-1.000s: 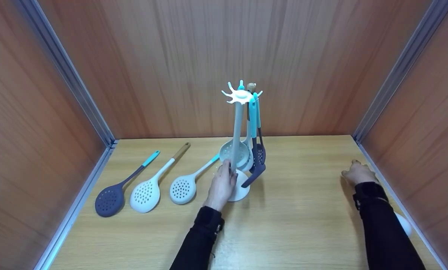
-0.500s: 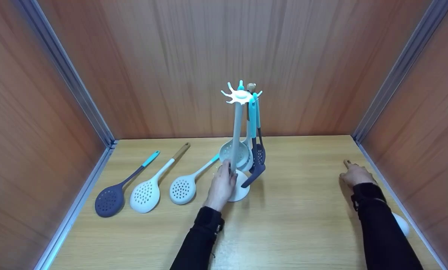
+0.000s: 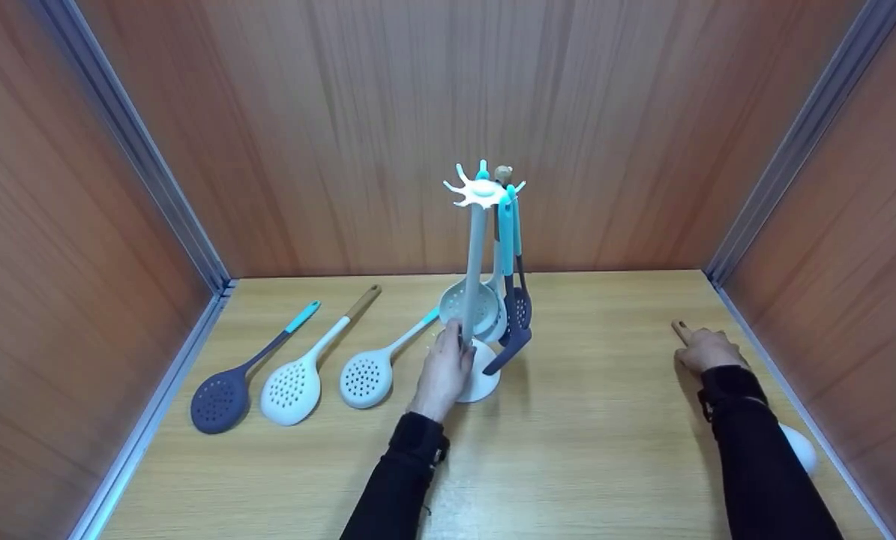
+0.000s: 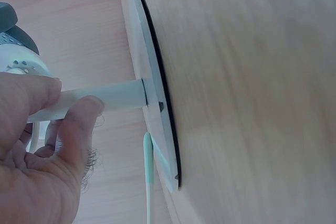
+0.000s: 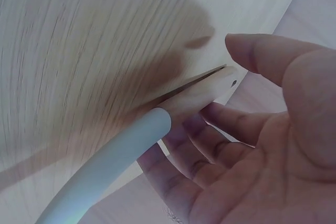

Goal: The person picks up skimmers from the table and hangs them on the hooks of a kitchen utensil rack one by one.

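Observation:
A white utensil stand (image 3: 477, 240) with a star-shaped ring of hooks stands mid-table. My left hand (image 3: 443, 371) grips its pole low down, thumb and fingers around it, above the round base (image 4: 152, 98). At the right, my right hand (image 3: 705, 349) is at the wood-look handle end of a white utensil (image 5: 115, 148). Its fingers lie behind the handle, while the thumb (image 5: 257, 51) stands apart from it. Only a rounded white part of that utensil's head shows beside the sleeve in the head view; the rest is hidden.
Several utensils hang from the stand, among them a dark ladle (image 3: 509, 349). Left of it lie a dark skimmer (image 3: 220, 401), a white skimmer (image 3: 290, 391) with wood-look handle and another white skimmer (image 3: 366, 377) with turquoise handle. Wooden walls (image 3: 388, 135) enclose the table.
My right hand has shifted slightly left, and the white utensil's handle end has swung left with it, showing more beyond the fingers. The left hand and stand have stayed put.

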Tool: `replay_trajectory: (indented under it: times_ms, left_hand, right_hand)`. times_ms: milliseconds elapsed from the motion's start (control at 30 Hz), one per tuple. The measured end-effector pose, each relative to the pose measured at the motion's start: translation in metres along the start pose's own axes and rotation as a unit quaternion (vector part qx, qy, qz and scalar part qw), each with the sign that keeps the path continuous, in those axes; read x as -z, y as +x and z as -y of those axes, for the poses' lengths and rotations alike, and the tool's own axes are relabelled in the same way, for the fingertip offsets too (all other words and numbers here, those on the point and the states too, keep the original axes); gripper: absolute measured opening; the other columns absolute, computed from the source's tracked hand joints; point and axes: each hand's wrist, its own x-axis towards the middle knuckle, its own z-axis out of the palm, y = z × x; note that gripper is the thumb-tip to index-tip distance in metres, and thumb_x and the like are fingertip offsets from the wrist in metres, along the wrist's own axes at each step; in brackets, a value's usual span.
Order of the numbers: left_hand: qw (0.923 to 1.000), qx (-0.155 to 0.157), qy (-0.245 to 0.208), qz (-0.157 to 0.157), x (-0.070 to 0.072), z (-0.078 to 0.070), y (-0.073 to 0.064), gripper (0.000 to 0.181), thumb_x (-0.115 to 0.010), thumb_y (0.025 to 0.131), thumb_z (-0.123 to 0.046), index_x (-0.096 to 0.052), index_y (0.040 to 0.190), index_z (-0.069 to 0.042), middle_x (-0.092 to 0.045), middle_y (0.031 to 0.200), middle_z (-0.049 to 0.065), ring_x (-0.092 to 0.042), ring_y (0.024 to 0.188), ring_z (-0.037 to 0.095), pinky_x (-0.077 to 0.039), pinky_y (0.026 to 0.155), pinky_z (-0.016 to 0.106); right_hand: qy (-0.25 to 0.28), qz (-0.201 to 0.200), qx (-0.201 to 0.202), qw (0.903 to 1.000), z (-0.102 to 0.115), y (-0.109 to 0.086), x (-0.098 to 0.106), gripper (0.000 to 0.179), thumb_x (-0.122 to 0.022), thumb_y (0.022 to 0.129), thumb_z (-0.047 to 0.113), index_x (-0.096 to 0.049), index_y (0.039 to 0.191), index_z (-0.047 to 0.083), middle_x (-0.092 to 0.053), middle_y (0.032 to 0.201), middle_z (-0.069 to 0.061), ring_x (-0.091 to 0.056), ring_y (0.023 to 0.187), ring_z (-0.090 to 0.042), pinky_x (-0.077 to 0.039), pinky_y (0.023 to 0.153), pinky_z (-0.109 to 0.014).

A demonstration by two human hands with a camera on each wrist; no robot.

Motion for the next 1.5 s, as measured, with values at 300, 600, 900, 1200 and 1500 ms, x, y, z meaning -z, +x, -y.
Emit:
replay_trajectory:
  times_ms: [300,600,900,1200,1500]
  left_hand:
    - [1.0000,0.006,0.001,0.002,0.001,-0.001,0.000,0.040,-0.072,0.115,-0.004,-0.057,0.152,-0.007,-0.074,0.144,0.024,-0.077,0.138,0.042,-0.067,0.115,0.060]
    - [0.9992,-0.037,0.007,-0.012,0.001,0.002,-0.004,0.039,-0.072,0.114,-0.002,-0.056,0.149,-0.003,-0.075,0.131,0.024,-0.079,0.126,0.043,-0.069,0.104,0.062]
    - [0.9996,-0.026,0.004,-0.010,0.001,0.002,-0.002,0.038,-0.073,0.113,-0.001,-0.058,0.148,-0.004,-0.076,0.131,0.023,-0.079,0.126,0.042,-0.069,0.106,0.061]
    - [0.9998,-0.021,0.002,-0.008,0.002,0.001,-0.002,0.041,-0.072,0.114,-0.002,-0.058,0.152,-0.005,-0.076,0.134,0.022,-0.079,0.129,0.041,-0.068,0.110,0.061]
    - [0.9999,0.004,-0.001,0.012,0.003,-0.001,0.002,0.037,-0.072,0.114,-0.003,-0.058,0.148,-0.005,-0.076,0.141,0.023,-0.077,0.135,0.042,-0.066,0.114,0.061]
  right_hand:
    - [0.008,-0.028,-0.018,0.9994,0.005,0.004,-0.003,0.025,-0.060,0.106,0.014,-0.066,0.094,-0.007,-0.059,0.148,-0.056,-0.059,0.138,-0.073,-0.053,0.118,-0.078]
    - [0.009,-0.027,-0.004,0.9996,0.011,0.005,-0.004,0.021,-0.061,0.102,0.010,-0.064,0.100,-0.010,-0.070,0.125,-0.045,-0.066,0.121,-0.063,-0.052,0.119,-0.078]
    - [0.012,-0.038,-0.006,0.9992,0.016,0.005,-0.006,0.014,-0.063,0.104,0.002,-0.066,0.102,-0.012,-0.069,0.103,-0.030,-0.065,0.096,-0.045,-0.060,0.099,-0.066]
    - [0.033,-0.040,-0.026,0.9983,0.019,0.006,-0.013,0.009,-0.062,0.105,-0.001,-0.066,0.101,-0.007,-0.066,0.097,-0.022,-0.063,0.091,-0.037,-0.061,0.089,-0.057]
    - [0.023,-0.072,0.001,0.9972,0.025,0.001,-0.010,0.015,-0.063,0.104,-0.001,-0.060,0.114,-0.013,-0.068,0.103,-0.031,-0.069,0.097,-0.046,-0.063,0.090,-0.065]
